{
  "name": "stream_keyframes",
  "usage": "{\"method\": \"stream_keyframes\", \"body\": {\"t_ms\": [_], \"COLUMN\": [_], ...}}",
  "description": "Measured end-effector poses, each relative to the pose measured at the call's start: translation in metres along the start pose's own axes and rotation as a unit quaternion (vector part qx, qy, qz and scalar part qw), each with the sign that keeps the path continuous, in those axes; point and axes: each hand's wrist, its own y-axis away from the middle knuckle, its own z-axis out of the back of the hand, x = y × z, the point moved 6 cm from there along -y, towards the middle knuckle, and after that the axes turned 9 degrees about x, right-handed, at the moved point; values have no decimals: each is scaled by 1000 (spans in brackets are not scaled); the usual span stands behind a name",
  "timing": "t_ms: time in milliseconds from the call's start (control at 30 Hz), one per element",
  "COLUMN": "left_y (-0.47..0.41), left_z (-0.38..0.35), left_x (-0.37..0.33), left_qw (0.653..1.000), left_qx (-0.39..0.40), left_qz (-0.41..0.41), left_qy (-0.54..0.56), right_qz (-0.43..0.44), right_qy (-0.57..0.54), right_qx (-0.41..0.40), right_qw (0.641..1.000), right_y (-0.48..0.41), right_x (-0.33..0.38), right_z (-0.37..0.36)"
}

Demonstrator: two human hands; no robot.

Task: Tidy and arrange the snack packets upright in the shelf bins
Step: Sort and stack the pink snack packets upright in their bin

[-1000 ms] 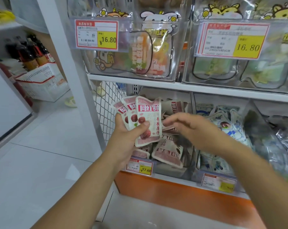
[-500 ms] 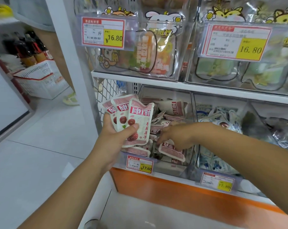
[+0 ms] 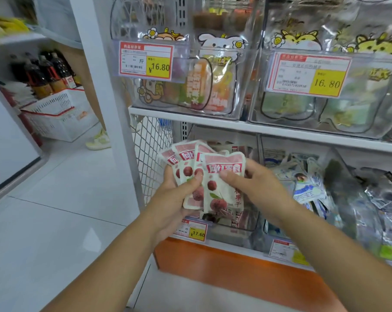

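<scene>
Four pink-and-white fruit snack packets (image 3: 204, 176) fan loosely between left hand (image 3: 175, 197) and right hand (image 3: 255, 185), both gripping; one could slip into the clear bin (image 3: 246, 224) crooked.

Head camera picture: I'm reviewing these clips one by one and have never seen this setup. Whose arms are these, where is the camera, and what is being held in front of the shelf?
There is no machine here. The camera is worn on a person's head and looks forward and down, so the two bare arms reaching in from the bottom are the wearer's own.

The left hand holds a fan of pink and white snack packets printed with red fruit. The right hand pinches the front packet of that fan. Both are held in front of a clear shelf bin that holds more packets of the same kind, with a price tag reading 17.60 on its front.

The neighbouring bin holds blue and white packets. The shelf above carries clear bins of cartoon pouches tagged 16.80. To the left, a white basket stands on the floor.
</scene>
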Motion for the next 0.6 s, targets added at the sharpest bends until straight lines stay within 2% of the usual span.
{"method": "stream_keyframes", "body": {"t_ms": [67,167,267,300,333,367,400,467,533,600], "left_y": [0,-2,1,4,7,10,12,17,20,21], "left_z": [-3,2,14,20,27,34,40,49,55,57], "left_x": [1,-4,-16,-21,-26,-30,-34,-35,-33,-27], "left_qw": [999,989,984,985,986,987,987,988,989,989], "left_qx": [-13,-52,-74,-85,-97,-104,-108,-111,-110,-102], "left_qz": [-1,-20,-40,-50,-60,-71,-79,-83,-72,-55], "left_qy": [-43,-138,-157,-143,-124,-102,-85,-70,-73,-92], "right_qz": [11,22,1,-2,-9,-15,-25,-55,-107,-150], "right_qy": [-24,16,-53,-42,19,136,284,520,617,664], "right_qx": [-28,-36,44,77,97,110,127,200,266,299], "right_qw": [999,999,998,996,995,985,950,829,733,668], "right_y": [0,-1,-7,-9,-11,-16,-21,-35,-48,-61], "right_x": [0,4,15,20,25,27,26,8,-19,-47], "right_z": [-10,-24,-20,-11,1,13,21,18,5,-8]}}
